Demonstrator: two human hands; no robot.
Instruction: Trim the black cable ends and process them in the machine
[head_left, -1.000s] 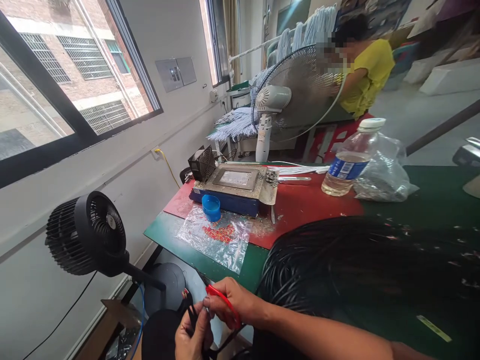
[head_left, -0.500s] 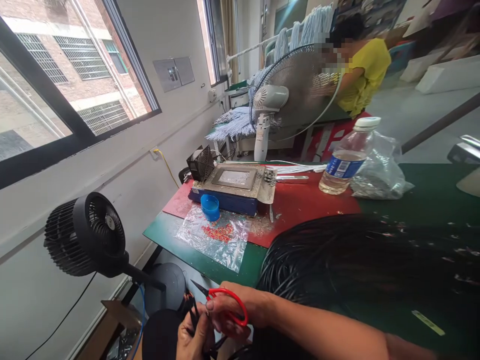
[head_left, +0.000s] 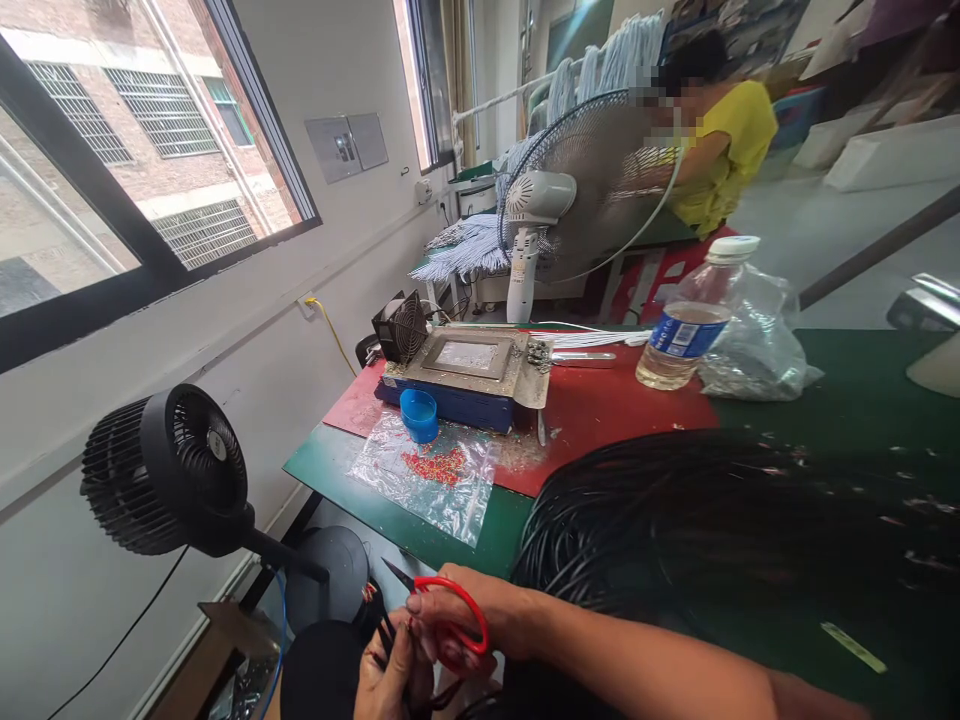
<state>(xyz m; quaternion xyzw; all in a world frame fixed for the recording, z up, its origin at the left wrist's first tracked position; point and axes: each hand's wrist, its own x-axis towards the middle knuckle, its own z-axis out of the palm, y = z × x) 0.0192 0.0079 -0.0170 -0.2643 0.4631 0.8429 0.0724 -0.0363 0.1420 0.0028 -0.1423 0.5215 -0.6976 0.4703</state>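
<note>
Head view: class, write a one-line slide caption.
Right hand holds red scissors at black cables pinched by left hand.

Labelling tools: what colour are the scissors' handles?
Red, on the scissors in the right hand; head view.

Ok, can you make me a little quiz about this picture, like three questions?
1. True or false: the right hand holds red scissors.
2. What sits nearest the blue cup: A) red bits on a plastic sheet, B) the bottle, C) the black fan?
3. Fill in: the left hand grips thin black ____.

Key: 1 true. 2 A. 3 wires.
</note>
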